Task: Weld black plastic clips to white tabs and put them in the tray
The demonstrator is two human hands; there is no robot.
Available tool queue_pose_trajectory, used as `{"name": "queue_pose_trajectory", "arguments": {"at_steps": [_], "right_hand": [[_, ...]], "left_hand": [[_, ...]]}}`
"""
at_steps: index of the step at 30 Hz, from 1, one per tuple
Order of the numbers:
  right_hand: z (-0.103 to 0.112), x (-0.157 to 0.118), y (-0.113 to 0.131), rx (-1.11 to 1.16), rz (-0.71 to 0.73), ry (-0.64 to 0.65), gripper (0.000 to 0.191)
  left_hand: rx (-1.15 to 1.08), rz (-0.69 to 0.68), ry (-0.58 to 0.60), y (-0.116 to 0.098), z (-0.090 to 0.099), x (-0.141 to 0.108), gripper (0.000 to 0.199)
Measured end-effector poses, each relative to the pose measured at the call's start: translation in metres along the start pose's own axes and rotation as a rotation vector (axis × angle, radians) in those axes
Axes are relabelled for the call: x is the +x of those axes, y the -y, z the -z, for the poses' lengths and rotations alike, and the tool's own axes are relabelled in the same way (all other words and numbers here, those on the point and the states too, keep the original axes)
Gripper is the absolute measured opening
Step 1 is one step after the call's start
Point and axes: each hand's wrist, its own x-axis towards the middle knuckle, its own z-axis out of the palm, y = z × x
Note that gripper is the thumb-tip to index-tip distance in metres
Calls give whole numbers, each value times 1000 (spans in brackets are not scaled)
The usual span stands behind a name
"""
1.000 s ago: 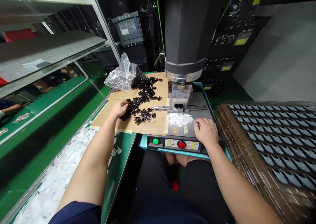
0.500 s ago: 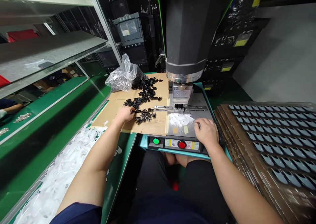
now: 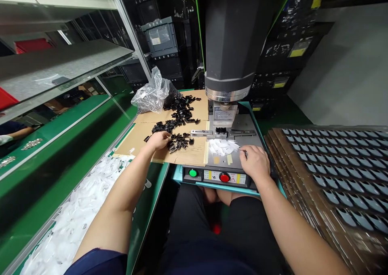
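Note:
My left hand [image 3: 159,140] reaches over the cardboard sheet [image 3: 133,139], its fingers curled together at the edge of a pile of small black clip-like parts [image 3: 178,141]. Whatever lies between those fingertips is too small to name. On the grey machine bed, my right hand [image 3: 256,161] rests with thumb and forefinger apart, beside a heap of white tabs [image 3: 222,147]. A black part [image 3: 220,130] sits in the metal fixture [image 3: 201,133], directly below the press head [image 3: 224,112].
A plastic bag [image 3: 153,93] stands behind the black pile. White tabs [image 3: 75,210] cover the bench at left. Green [image 3: 192,172] and red buttons [image 3: 224,177] front the machine. Stacked trays of grey pieces [image 3: 345,166] stand at right. A co-worker's gloved hand [image 3: 6,138] shows far left.
My left hand has shifted slightly right and up along the black pile. My right hand stays beside the white tabs, and the black part in the fixture has not moved.

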Motion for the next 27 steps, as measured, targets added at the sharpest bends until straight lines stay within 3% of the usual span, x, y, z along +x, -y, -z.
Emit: {"name": "queue_pose_trajectory", "arguments": {"at_steps": [5, 7, 10, 17, 22, 27], "right_hand": [[-3, 0, -3, -16, -2, -3, 19], [-5, 0, -4, -16, 4, -9, 19], [-6, 0, -4, -10, 8, -19, 19], [-4, 1, -3, 3, 3, -19, 18], [-2, 0, -1, 0, 5, -15, 19], [-3, 0, -1, 5, 2, -20, 19]], "left_hand": [[-56, 123, -166, 36, 32, -2, 30], [-39, 148, -125, 52, 40, -10, 30], [0, 83, -3, 65, 38, -24, 31], [168, -109, 61, 54, 13, -36, 40], [-62, -109, 74, 45, 8, -44, 43], [-253, -26, 28, 54, 21, -50, 42]]}}
